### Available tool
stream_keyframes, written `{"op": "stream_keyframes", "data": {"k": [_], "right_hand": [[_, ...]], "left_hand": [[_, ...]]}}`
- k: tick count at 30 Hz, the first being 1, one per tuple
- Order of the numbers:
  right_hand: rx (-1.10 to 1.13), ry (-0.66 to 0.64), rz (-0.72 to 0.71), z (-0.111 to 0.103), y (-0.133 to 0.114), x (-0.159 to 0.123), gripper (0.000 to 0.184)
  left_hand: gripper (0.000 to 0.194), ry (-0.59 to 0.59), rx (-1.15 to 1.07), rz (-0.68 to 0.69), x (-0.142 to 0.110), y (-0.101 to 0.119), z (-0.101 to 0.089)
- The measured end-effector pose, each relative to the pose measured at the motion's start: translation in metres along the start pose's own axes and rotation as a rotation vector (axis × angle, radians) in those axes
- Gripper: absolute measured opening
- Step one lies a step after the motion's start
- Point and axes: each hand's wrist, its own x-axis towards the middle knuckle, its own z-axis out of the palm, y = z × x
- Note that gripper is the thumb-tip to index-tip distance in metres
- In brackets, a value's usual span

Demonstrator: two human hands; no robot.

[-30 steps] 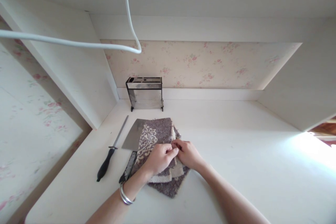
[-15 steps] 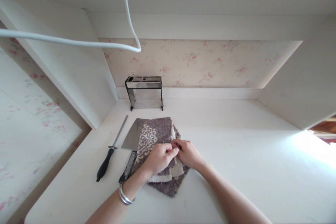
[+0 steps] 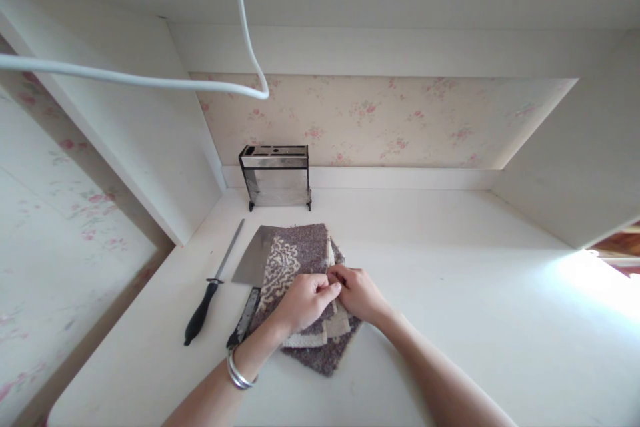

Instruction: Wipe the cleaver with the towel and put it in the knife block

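A folded brown towel (image 3: 309, 244) with a cream pattern lies in layers on the white counter. My left hand (image 3: 305, 300) rests on top of it, fingers curled in and thumb laid across toward the other hand. Against its fingertips, my right hand (image 3: 361, 293) is also closed and sits on the towel's right side. No object shows in either hand. Partly under the towel is a cleaver (image 3: 253, 257); its broad blade and worn dark handle stick out on the left. Farther left lies a sharpening steel (image 3: 203, 310) with a black handle.
A metal knife block (image 3: 277, 177) with black edges stands at the back left near the wall. A white cable (image 3: 200, 85) hangs across the upper left. White cabinet panels (image 3: 125, 93) border the counter (image 3: 440, 320) left, right and above.
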Motion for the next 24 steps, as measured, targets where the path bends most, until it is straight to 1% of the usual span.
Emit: {"op": "stream_keyframes", "data": {"k": [24], "right_hand": [[-0.007, -0.007, -0.006, 0.0000, -0.0002, -0.0007, 0.022]], "left_hand": [[0.041, -0.014, 0.003, 0.000, -0.0003, 0.0032, -0.0021]]}}
